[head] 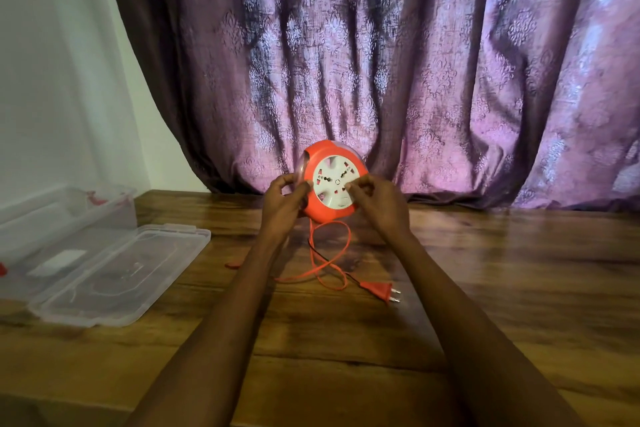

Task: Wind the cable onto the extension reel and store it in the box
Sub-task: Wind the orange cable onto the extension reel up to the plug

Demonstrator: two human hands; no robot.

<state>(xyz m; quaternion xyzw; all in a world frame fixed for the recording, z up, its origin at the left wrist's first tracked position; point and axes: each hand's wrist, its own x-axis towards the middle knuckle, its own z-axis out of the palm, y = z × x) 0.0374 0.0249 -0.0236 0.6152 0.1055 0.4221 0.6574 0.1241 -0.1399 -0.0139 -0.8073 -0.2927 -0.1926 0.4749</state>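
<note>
Reel sits upright between your hands, raised near the far edge of the bench, its white socket face turned toward you and the curtain right behind it. Your left hand is clamped on the reel's left rim, thumb across the orange edge. Your right hand has its fingertips pinched at the right side of the white face; whether they hold a winding knob or just press the disc is too small to tell.

You look to be in the winding step, and well along: only a short run of cable hangs from the reel's underside and lies in a crossed loop on the bench, ending at the plug nearer you.

Next, by my reading, you turn the white centre with the right hand while the left keeps the housing from spinning. Watch the crossed loop; it could kink or snag as it feeds in.

After that comes storage. The box stands open at the far left, well apart from the reel, with its lid lying flat just in front of it.
</note>
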